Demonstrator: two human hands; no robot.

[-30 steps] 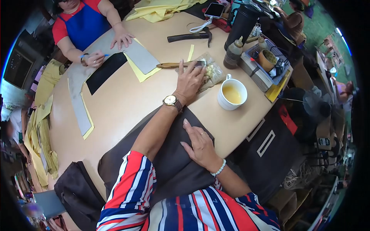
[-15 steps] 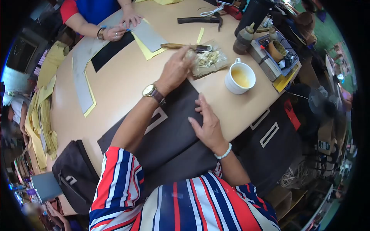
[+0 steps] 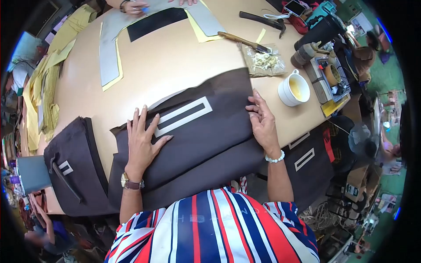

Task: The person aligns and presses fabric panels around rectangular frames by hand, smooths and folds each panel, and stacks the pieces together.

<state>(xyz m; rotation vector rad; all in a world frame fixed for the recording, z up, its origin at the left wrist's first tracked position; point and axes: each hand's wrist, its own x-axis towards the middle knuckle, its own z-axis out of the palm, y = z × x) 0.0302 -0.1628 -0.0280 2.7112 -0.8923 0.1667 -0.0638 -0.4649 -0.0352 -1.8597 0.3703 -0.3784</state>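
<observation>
Dark brown fabric (image 3: 219, 131) lies across the near part of the table, with a pale rectangular frame (image 3: 207, 103) with a slot on it. My left hand (image 3: 142, 142) is open, fingers spread on the fabric beside the frame's left end. My right hand (image 3: 263, 122) rests at the fabric's right edge, fingers loosely bent and fingertips touching the cloth. Beyond that edge stands a white cup (image 3: 285, 93) of yellowish liquid. A wooden-handled brush (image 3: 243, 40) lies against a clear plastic piece with whitish paste (image 3: 265, 61).
A folded dark piece (image 3: 70, 175) lies at the left. Across the table, a person's hand (image 3: 133, 7) holds something blue over grey and yellow pattern pieces (image 3: 109, 65). A hammer (image 3: 263, 22), a dark bottle (image 3: 305, 55) and a tool tray (image 3: 337, 83) stand or lie at the right.
My left hand has come back from near the paste and brush onto the fabric at the left. My right hand has shifted slightly forward along the edge. The view has shifted too.
</observation>
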